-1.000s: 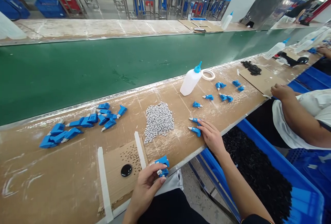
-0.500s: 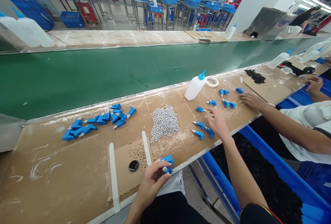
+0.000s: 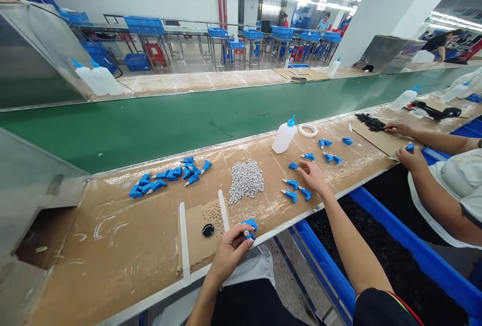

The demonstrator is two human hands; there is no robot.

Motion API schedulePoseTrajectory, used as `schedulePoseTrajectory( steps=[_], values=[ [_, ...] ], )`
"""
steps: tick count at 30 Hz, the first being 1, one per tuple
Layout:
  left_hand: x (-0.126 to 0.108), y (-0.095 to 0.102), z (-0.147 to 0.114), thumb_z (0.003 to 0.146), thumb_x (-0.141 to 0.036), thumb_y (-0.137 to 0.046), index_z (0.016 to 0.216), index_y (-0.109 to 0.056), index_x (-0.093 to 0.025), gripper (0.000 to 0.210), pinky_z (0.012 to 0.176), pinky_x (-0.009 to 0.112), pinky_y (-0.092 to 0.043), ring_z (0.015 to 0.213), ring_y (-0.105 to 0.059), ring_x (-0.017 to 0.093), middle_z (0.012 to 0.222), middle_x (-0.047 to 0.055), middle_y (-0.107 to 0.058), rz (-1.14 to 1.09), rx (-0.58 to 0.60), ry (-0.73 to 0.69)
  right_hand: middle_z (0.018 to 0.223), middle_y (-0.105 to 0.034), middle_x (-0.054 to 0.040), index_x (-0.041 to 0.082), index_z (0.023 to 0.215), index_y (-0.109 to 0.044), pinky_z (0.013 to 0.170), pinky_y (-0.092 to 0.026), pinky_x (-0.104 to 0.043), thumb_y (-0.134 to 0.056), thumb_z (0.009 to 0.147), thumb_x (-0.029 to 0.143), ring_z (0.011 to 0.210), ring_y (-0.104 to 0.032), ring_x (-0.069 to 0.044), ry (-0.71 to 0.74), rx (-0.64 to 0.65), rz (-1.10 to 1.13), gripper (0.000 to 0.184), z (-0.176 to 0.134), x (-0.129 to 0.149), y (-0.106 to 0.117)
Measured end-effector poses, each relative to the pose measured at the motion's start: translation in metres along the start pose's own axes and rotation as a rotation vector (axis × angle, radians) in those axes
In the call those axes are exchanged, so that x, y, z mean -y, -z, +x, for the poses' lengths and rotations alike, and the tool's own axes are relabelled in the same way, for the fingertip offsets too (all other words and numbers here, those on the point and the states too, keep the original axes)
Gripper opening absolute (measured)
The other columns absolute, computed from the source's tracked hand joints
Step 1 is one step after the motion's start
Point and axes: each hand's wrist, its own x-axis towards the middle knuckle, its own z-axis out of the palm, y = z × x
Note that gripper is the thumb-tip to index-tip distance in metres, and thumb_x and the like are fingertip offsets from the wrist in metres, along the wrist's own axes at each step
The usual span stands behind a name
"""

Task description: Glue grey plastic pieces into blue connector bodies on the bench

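My left hand [image 3: 233, 248] is closed around a small blue plastic part [image 3: 249, 235] with a pale tip, at the table's front edge. Another blue piece [image 3: 250, 223] shows just above those fingers; whether it is gripped too I cannot tell. My right hand [image 3: 312, 177] reaches over the table, its fingertips closed at the pale end of a blue plastic part [image 3: 293, 166]. Several similar blue parts [image 3: 289, 195] lie around it. Between my hands spreads a pile of small grey pieces [image 3: 246, 180]. A round black dish [image 3: 208, 230] sits on taped cardboard [image 3: 198, 253].
More blue parts [image 3: 171, 174] lie in a heap at left. A white bottle [image 3: 284, 137] and a tape roll [image 3: 308, 130] stand behind. The green belt [image 3: 169, 132] runs beyond. At right, a co-worker's hands [image 3: 412, 157] work near black pieces [image 3: 371, 122].
My right fingers have come onto the blue part beside them. The co-worker's near hand has lifted a blue part away to the right. The view has tilted up.
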Motion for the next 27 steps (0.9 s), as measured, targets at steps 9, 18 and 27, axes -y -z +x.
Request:
schedulePoseTrajectory(
  steps=[9,18,27],
  values=[
    [0.009,0.002,0.000,0.082,-0.058,-0.078,0.101,-0.082,-0.018,0.044,0.074,0.028,-0.058,0.079,-0.068,0.019,0.095,0.010,-0.077,0.043,0.049,-0.010,0.159,-0.047,-0.0164,0.031,0.138,-0.063,0.106,-0.033,-0.084,-0.066,0.090,0.058,0.149,-0.034,-0.048,0.153,-0.158,-0.353,0.055,-0.072,0.049,-0.033],
    [0.018,0.006,0.000,0.081,-0.066,-0.075,0.107,-0.082,-0.020,0.053,0.094,0.033,-0.058,0.103,-0.071,0.025,0.112,0.013,-0.077,0.056,0.103,0.062,0.144,-0.063,-0.0172,0.022,0.133,-0.070,0.114,-0.036,-0.067,-0.051,0.097,0.032,0.142,-0.046,-0.041,-0.183,0.009,-0.541,0.042,0.037,0.020,-0.017],
    [-0.022,-0.003,-0.030,0.072,-0.068,-0.082,0.101,-0.082,-0.017,0.059,0.084,0.028,-0.054,0.092,-0.067,0.021,0.103,0.011,-0.075,-0.061,-0.046,0.077,0.149,-0.047,-0.0394,0.002,0.148,-0.055,0.108,-0.030,-0.075,-0.039,0.097,0.041,0.146,-0.039,-0.052,-0.234,-0.055,-0.478,0.066,0.048,0.019,0.007]
  ],
)
